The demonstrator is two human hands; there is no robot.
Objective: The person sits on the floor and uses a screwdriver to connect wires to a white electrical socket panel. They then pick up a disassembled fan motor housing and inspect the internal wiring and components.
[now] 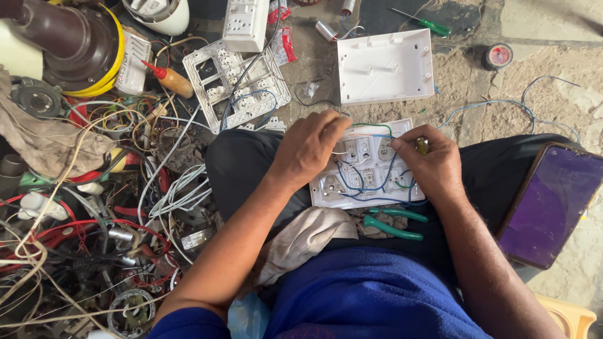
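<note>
One white switch board (364,164) lies face-down on the person's lap, centre of view, back w/ wiring up. Its long axis runs left-right, tilted slightly so the right end sits farther. Blue wires (370,182) loop across its back, plus one green wire (375,126) arching along the far edge.

Left hand (308,147) rests on the board's left far corner, fingers curled down, tips pinching at the wiring there; exactly which wire it pinches, can't tell. Right hand (432,164) is closed round a small screwdriver handle (423,145), held approx. upright over the board's right far part.

One pair of green-handled pliers (392,223) lies just near of the board on the lap, handles pointing right. One cloth (301,242) lies left of the pliers, on the thigh.

On the floor, far side: one white back box (384,66), open side up; 2 more white switch plates, one frame (235,85) left of the box, one smaller plate (246,24) beyond it. One green screwdriver (424,24) far, one tape roll (498,56) far right. One phone w/ purple screen (553,204) rests on the right knee. Tangle of wires (94,207) fills the left.
</note>
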